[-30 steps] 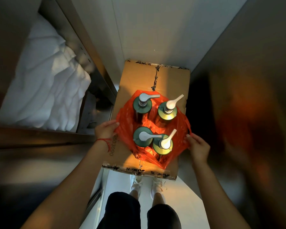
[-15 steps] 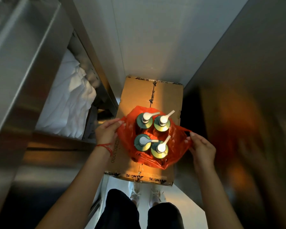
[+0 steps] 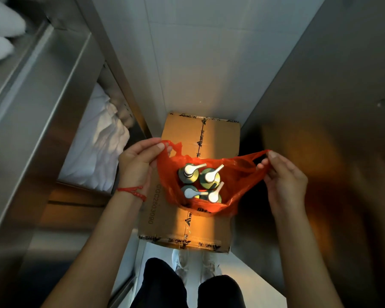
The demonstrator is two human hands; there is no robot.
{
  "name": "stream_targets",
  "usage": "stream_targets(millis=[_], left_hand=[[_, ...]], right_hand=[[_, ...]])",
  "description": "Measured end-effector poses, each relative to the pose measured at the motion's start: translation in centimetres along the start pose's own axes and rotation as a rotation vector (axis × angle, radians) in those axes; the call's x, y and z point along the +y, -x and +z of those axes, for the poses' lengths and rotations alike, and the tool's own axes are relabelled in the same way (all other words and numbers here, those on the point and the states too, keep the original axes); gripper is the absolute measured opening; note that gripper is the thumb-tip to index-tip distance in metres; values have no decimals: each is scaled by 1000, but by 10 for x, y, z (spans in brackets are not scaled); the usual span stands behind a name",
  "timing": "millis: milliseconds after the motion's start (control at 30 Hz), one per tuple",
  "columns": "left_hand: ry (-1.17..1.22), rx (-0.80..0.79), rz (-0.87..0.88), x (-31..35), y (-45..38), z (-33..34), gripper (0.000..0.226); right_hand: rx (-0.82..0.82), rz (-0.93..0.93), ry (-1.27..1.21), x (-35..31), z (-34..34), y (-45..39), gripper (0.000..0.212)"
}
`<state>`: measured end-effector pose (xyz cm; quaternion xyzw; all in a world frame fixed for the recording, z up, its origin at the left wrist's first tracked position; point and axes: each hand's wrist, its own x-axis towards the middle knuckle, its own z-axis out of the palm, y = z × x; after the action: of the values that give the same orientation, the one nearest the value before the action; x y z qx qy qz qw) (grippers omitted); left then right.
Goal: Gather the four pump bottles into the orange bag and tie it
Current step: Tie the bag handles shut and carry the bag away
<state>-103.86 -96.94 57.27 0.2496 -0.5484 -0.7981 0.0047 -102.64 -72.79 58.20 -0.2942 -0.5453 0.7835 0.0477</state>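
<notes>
all four pump bottles (image 3: 200,182) sit in the orange bag (image 3: 236,174) on the box (image 3: 165,221), the left hand (image 3: 136,165) pinching its 10 o'clock handle and the right hand (image 3: 285,181) its 2 o'clock handle, so tying looks next: cross the handles over the pumps.

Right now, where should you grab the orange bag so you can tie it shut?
By its two handle loops, one from each side. The left hand already pinches the left loop and the right hand the right loop, both pulled up and outward above the orange bag. The four pump bottles stand upright inside, so gripping the loose loops above the pumps probably leaves enough slack to knot.
</notes>
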Motion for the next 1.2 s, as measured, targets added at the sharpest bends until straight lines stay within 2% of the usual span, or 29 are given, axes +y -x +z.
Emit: stream_targets(millis=[300,533,633,767,1000,1100,1200], left_hand=[[16,-22,59,27,19,8,20],[-117,2,-42,26,13,2,23],[-241,65,-17,30,11,7,17],[-233,106,83,38,16,21,13],[-306,-13,299,46,38,17,10],[-329,-44,310,41,41,18,10],[-354,-82,258,31,41,22,14]], right_hand=[[-25,-38,-55,-23,8,14,10],[-50,45,41,-29,5,14,7],[-31,68,74,-30,7,12,4],[-17,44,59,-31,12,13,5],[-112,-71,33,-35,12,21,10],[-156,-96,65,-31,12,22,19],[-208,-67,104,-23,15,22,14]])
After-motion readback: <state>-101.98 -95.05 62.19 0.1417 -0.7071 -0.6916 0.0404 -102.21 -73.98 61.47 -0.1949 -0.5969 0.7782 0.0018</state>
